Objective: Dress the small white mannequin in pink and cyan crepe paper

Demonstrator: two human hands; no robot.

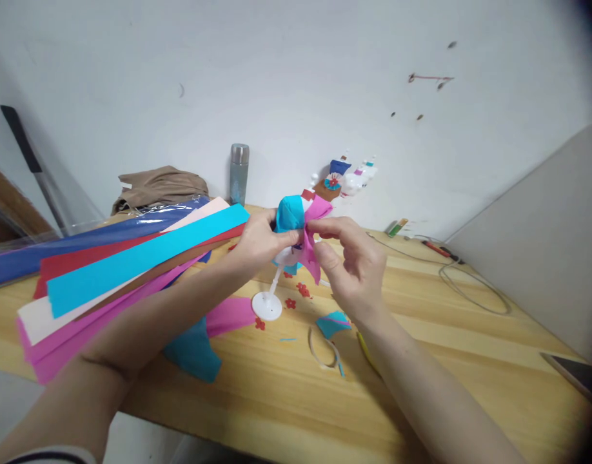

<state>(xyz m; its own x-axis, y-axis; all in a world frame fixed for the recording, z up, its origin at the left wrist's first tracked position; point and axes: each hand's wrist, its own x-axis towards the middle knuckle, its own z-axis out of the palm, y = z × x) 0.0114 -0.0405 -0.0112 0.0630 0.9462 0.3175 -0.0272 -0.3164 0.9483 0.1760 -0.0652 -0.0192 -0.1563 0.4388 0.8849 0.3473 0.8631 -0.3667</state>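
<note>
Turquoise paper [291, 216] wraps the upper left part of a white form [287, 258], which stands a little tilted on a thin stem and a round white base [266, 307], near the middle of the wooden table [451, 380]. The left hand [261, 241] is clamped on the white form from the left, its thumb laid across the front and its other fingers mostly hidden behind. A pink paper piece [313, 261], gathered at its middle, stands against the right side of the form. The right hand [355, 264] is at this piece with its forefinger touching the gathered part and its thumb close below; whether the two pinch it, I cannot tell.

Small red flowers [302, 290] lie around the base. To the near right are a turquoise scrap [333, 324] with a pink strip across it and a pale curled band [320, 358]. A yellow object [367, 353] is partly hidden by the right forearm.

On the left, long paper strips [148, 261] in turquoise, red, pale, brown and pink overlap, beside a blue roll [83, 245] in clear plastic. Farther back are a brown cloth [160, 183] and a grey-green flask [238, 174] with a metallic cap. More decorated figures [335, 180] show beyond the form, close to the wall [296, 84]. A thin cable [474, 283] loops across the far right, and a dark flat object [574, 372] lies at the right edge.
</note>
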